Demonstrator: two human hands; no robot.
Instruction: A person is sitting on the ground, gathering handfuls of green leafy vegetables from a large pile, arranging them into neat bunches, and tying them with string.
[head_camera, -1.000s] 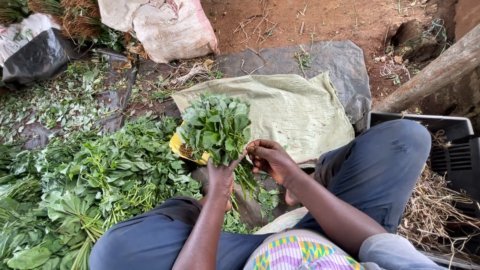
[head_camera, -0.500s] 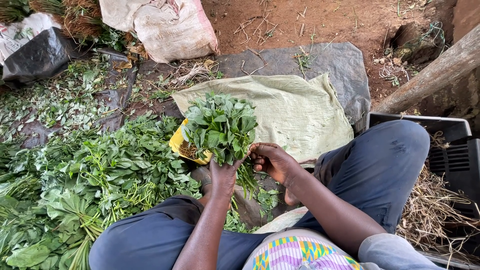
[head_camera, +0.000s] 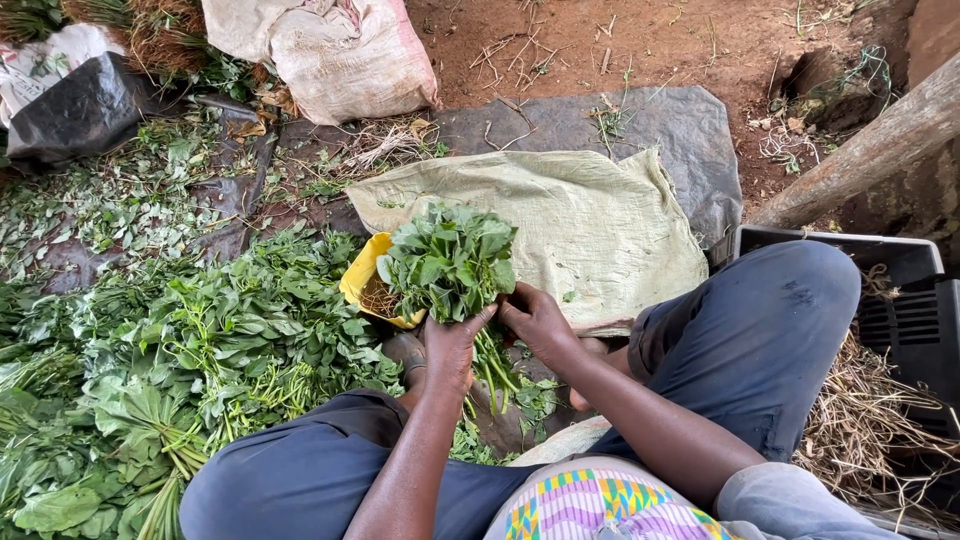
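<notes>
Green leaf bunch (head_camera: 450, 262); yellow container (head_camera: 362, 280); pale green sack (head_camera: 590, 215); grey tarp (head_camera: 660, 125); black, perhaps plastic, crate (head_camera: 900, 300).

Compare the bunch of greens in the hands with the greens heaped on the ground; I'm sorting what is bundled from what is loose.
The bunch of greens is gathered upright, stems down, gripped by the left hand with the right hand at its stems; the heap of greens lies spread flat, untouched. The bunch is compact and small; the heap is far wider. Both are fresh green leafy stalks.
</notes>
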